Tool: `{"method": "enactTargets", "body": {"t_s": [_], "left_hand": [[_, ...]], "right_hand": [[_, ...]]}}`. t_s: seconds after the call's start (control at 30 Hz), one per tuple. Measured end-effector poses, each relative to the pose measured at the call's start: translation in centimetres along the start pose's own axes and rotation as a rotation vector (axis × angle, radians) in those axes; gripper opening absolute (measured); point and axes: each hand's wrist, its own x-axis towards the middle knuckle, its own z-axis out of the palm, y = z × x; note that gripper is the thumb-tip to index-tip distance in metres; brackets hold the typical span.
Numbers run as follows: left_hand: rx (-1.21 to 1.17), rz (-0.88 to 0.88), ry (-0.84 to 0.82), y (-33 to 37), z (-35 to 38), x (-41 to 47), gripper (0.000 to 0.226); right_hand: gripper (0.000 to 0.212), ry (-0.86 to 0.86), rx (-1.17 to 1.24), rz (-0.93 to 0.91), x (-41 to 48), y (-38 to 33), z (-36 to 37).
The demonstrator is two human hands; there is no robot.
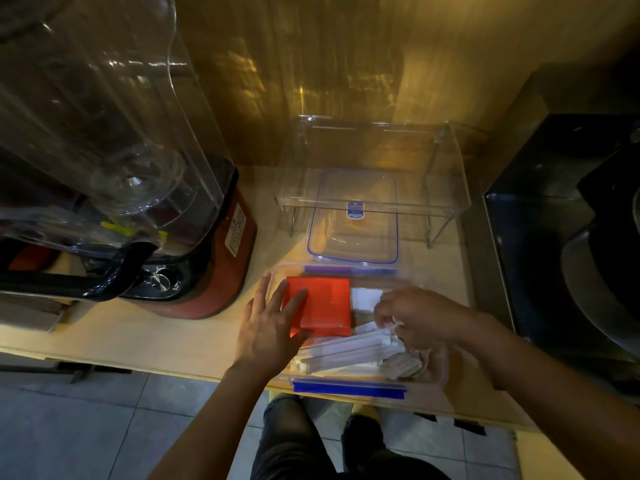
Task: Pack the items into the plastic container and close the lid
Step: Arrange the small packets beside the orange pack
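Note:
A clear plastic container point(349, 388) with blue clips sits at the counter's front edge. Inside it lie a red box point(327, 303), a white card point(365, 299) and a bundle of white paper-wrapped sticks point(346, 353). My left hand point(268, 323) rests flat with its fingers spread on the red box's left side and the container's left wall. My right hand point(419, 318) is inside the container's right part, with the fingers pinched on the right end of the white sticks. The container's lid point(353, 220), clear with a blue rim, lies just behind the container.
A red-based blender point(194, 271) with a big clear jar stands at the left. A clear acrylic riser point(374, 199) straddles the lid at the back. A dark appliance point(571, 237) fills the right. A wooden wall is behind. My legs show below the counter edge.

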Motion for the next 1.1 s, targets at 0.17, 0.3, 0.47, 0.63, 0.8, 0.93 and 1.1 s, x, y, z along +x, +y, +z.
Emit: {"method": "enactTargets", "body": {"t_s": [0.17, 0.3, 0.47, 0.63, 0.8, 0.93, 1.1], "left_hand": [[-0.037, -0.025, -0.018, 0.0, -0.1, 0.1, 0.074], [-0.025, -0.026, -0.03, 0.0, -0.2, 0.2, 0.074], [-0.031, -0.036, -0.039, 0.3, -0.6, 0.2, 0.074], [-0.018, -0.043, -0.051, 0.4, -0.7, 0.1, 0.076], [-0.023, -0.049, -0.056, 0.4, -0.6, 0.2, 0.076], [-0.057, -0.044, -0.036, 0.3, -0.6, 0.2, 0.076], [-0.033, -0.029, -0.033, 0.3, -0.5, 0.2, 0.076]], "right_hand": [[0.044, -0.419, -0.106, -0.012, -1.7, 0.3, 0.0], [0.039, -0.356, -0.259, -0.081, -1.8, -0.3, 1.0], [0.01, -0.184, -0.282, -0.195, -1.6, 0.0, 2.3], [0.002, -0.128, -0.068, -0.065, -1.5, 0.2, 1.2], [0.018, 0.077, 0.266, 0.047, -0.6, 0.0, -1.1], [0.015, 0.29, 0.559, 0.223, 0.8, 0.0, -1.4], [0.029, 0.447, 0.145, 0.36, 1.2, -0.1, 0.0]]}}
